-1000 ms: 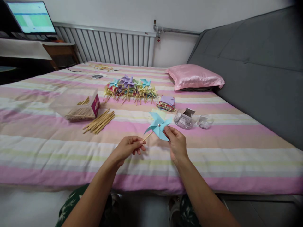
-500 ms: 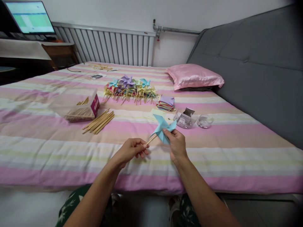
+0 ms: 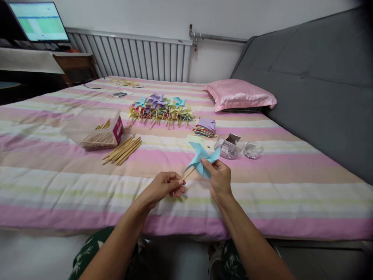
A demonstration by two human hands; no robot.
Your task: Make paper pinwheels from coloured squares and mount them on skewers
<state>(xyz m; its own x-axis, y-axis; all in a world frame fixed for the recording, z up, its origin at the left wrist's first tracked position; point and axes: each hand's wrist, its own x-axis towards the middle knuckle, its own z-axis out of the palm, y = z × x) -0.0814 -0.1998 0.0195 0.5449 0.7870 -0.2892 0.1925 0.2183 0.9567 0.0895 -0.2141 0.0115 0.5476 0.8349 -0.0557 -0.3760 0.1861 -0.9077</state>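
Observation:
A light blue paper pinwheel point(image 3: 198, 156) on a thin wooden stick point(image 3: 189, 174) is held between my hands above the near part of the bed. My left hand point(image 3: 169, 184) pinches the lower end of the stick between thumb and fingers. At the pinwheel's centre, the thumb of my right hand point(image 3: 220, 175) presses on the paper while the other fingers go behind it. What those hidden fingers touch cannot be seen. Just beyond the pinwheel lie pale paper sheets point(image 3: 194, 140) and a stack of coloured paper squares point(image 3: 204, 127).
Loose wooden sticks point(image 3: 122, 151) lie at left beside a clear plastic box point(image 3: 87, 130) holding more sticks. Several finished pinwheels point(image 3: 159, 107) are piled farther back. Two small clear containers, one with packets point(image 3: 229, 148) and one round point(image 3: 253, 150), stand right. A pink pillow point(image 3: 240, 94) rests near the headboard.
My right hand has shifted slightly to the right, and the pinwheel's right blade reaches a little farther out. Both hands keep their hold; the other things stay put.

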